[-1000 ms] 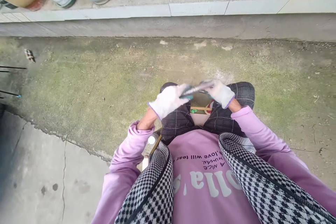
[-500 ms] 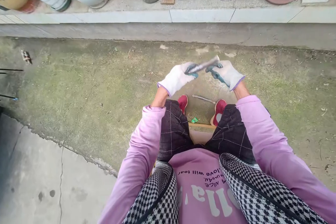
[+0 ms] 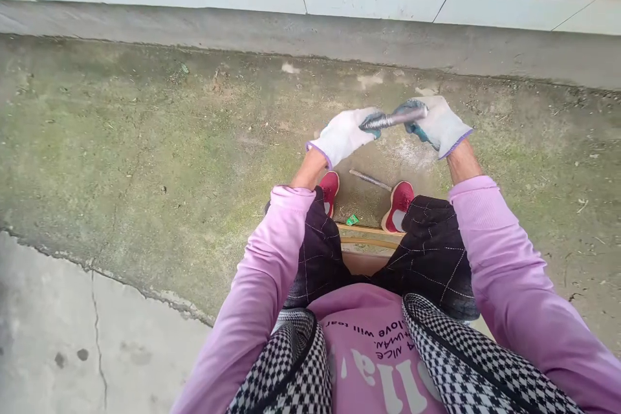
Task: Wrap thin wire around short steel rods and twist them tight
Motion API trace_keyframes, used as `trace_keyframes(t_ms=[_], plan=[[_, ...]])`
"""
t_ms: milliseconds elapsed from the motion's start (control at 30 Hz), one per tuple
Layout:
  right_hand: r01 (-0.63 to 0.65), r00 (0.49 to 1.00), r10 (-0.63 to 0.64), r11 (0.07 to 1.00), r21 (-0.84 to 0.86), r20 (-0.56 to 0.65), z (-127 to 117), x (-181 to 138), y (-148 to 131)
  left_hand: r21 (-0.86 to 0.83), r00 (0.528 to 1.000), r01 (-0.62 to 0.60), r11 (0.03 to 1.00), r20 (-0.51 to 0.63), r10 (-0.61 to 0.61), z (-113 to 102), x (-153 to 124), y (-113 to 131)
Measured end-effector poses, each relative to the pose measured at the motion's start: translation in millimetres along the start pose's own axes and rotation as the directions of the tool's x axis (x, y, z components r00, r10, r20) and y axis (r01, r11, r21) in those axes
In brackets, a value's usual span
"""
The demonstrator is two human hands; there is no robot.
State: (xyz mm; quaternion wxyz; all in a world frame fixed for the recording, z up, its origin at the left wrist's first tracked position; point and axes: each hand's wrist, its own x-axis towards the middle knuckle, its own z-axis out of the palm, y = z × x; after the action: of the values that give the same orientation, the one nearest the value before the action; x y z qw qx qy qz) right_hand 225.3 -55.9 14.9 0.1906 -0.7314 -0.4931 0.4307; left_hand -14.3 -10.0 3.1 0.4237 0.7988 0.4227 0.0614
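The threaded rod (image 3: 402, 118) is up in the air above the mossy ground (image 3: 194, 142), its ridged end gripped by the gloved left hand (image 3: 345, 133). Its smooth end meets the gloved right hand (image 3: 439, 123); I can't tell whether those curled fingers grip it. Another rod (image 3: 370, 179) lies between the red shoes (image 3: 400, 199).
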Motion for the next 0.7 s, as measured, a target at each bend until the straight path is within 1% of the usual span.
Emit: trace_keyframes(t_ms=[33,67,100,133,167,200,267,300,333,367,433,467,500,533,567,600,633,700], plan=[[0.005,1.0,-0.005,1.0,0.015,0.014,5,-3,-2,-0.115,0.998,0.014,0.993,-0.067,-0.021,-2,4,-2],[0.021,0.999,-0.022,0.999,0.026,0.036,10,-7,-6,-0.194,0.99,0.031,0.981,-0.131,-0.057,-4,7,-5],[0.044,0.997,-0.046,0.998,0.033,0.061,16,-12,-10,-0.224,0.98,0.053,0.973,-0.177,-0.094,-6,9,-7],[0.07,0.994,-0.073,0.997,0.035,0.086,21,-17,-15,-0.199,0.969,0.088,0.976,-0.208,-0.13,-8,10,-8],[0.091,0.99,-0.094,0.995,0.03,0.109,25,-23,-21,-0.124,0.961,0.137,0.983,-0.224,-0.163,-9,9,-9],[0.1,0.987,-0.101,0.995,0.016,0.125,27,-27,-25,-0.008,0.956,0.194,0.981,-0.224,-0.191,-9,7,-10],[0.086,0.988,-0.082,0.996,-0.023,0.13,26,-34,-30,0.241,0.958,0.264,0.934,-0.178,-0.225,-7,2,-8],[0.076,0.99,-0.07,0.996,-0.042,0.124,23,-35,-31,0.332,0.963,0.264,0.905,-0.134,-0.232,-5,-1,-6],[0.068,0.992,-0.061,0.996,-0.056,0.11,18,-35,-30,0.389,0.969,0.245,0.888,-0.078,-0.233,-2,-3,-4],[0.063,0.994,-0.057,0.996,-0.066,0.089,13,-34,-28,0.41,0.975,0.207,0.888,-0.008,-0.223,0,-4,-2],[0.058,0.998,-0.055,0.995,-0.078,0.038,2,-27,-22,0.35,0.978,0.111,0.93,0.127,-0.164,5,-5,2],[0.049,0.999,-0.049,0.996,-0.075,0.01,-3,-23,-18,0.281,0.978,0.059,0.958,0.175,-0.112,5,-5,3],[0.034,0.999,-0.035,0.998,-0.056,-0.019,-6,-19,-15,0.196,0.98,0.011,0.981,0.193,-0.049,5,-4,4],[0.013,0.999,-0.014,1.0,-0.016,-0.041,-7,-15,-13,0.102,0.984,-0.026,0.994,0.178,0.007,4,-3,5],[-0.008,0.998,0.01,0.999,0.038,-0.056,-6,-12,-11,0.004,0.989,-0.047,0.999,0.139,0.046,1,-2,4],[-0.027,0.998,0.033,0.995,0.095,-0.06,-4,-10,-11,-0.095,0.995,-0.047,0.994,0.083,0.055,-1,-1,4],[-0.037,0.998,0.045,0.988,0.15,-0.047,0,-9,-11,-0.181,0.999,-0.029,0.983,0.022,0.033,-5,1,3],[-0.023,1.0,0.022,0.974,0.226,0.009,10,-9,-13,-0.293,0.995,0.033,0.955,-0.076,-0.058,-11,3,1]])
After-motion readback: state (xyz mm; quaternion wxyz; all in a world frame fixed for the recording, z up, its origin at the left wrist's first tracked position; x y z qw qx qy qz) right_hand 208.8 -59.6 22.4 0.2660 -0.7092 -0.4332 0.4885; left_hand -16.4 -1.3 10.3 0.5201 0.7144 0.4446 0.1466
